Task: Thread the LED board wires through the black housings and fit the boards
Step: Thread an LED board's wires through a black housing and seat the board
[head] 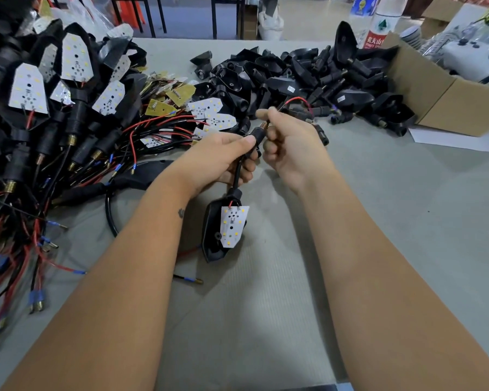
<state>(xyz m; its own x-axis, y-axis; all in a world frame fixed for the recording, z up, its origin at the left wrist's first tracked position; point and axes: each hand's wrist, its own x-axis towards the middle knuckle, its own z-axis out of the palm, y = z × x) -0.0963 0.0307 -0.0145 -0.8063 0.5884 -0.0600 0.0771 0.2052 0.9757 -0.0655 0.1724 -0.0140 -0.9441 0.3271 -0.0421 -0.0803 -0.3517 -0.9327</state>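
Near the middle of the frame, the left hand point(223, 159) grips the black stem of a black housing point(218, 235). Its fingers curl round the stem and the thumb lies on top. This housing hangs down below the hand, with its open side facing up. A white LED board point(232, 225) with small yellow dots sits tilted at the housing's mouth, not yet lying flat inside. Short red wires run from the top of the board into the stem.

Just right of it, the right hand point(290, 142) pinches the red wire point(295, 99) that comes out of the stem's brass threaded end point(264, 125). The wire loops up toward the upper right.

At the upper right of the frame lies a heap of empty black housings point(308, 77) beside a cardboard box point(441, 97). At the left lies a big pile of finished lights point(54, 108) with red and black wires. Loose boards point(212, 114) lie between the two piles. Everything rests on a grey table point(266, 320).
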